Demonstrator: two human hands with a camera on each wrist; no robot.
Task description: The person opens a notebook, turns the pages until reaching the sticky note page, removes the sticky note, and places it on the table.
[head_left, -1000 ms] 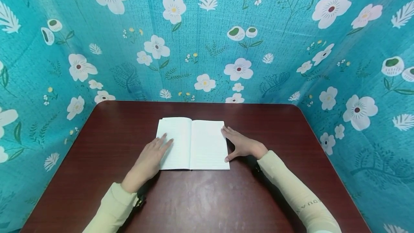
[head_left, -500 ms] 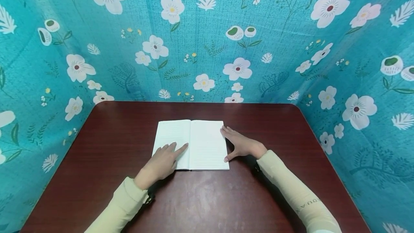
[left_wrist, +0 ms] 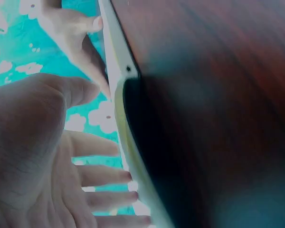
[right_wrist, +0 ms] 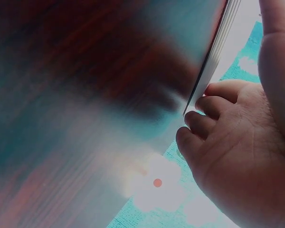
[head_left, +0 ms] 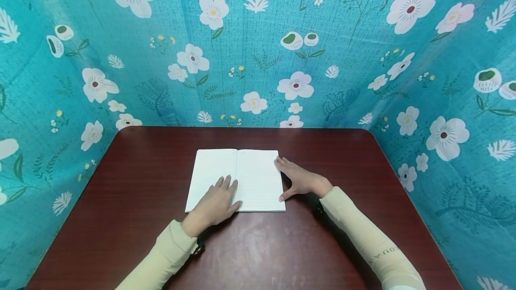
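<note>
A notebook [head_left: 260, 178] lies spread flat on the dark red-brown table, its pages white with faint ruled lines. My left hand [head_left: 215, 202] is over the lower part of the left page, fingers extended and fingertips at the centre fold. In the left wrist view, the left hand [left_wrist: 33, 156] has its straight fingers along the page surface, and the notebook's edge [left_wrist: 118, 71] runs past them. My right hand [head_left: 300, 180] rests at the right page's outer edge, thumb spread toward the lower corner. In the right wrist view, the right hand's fingertips [right_wrist: 194, 118] lie at the page edge.
The table [head_left: 258, 254] has a glossy wood-grain top with rounded far corners. A turquoise curtain [head_left: 242, 57] printed with white flowers hangs behind it and along both sides. Dark straps [head_left: 199, 246] show under the sleeves at the wrists.
My left hand has swept rightward across the left page from its outer edge to the centre fold. The left page now lies flatter. The right hand has stayed in place.
</note>
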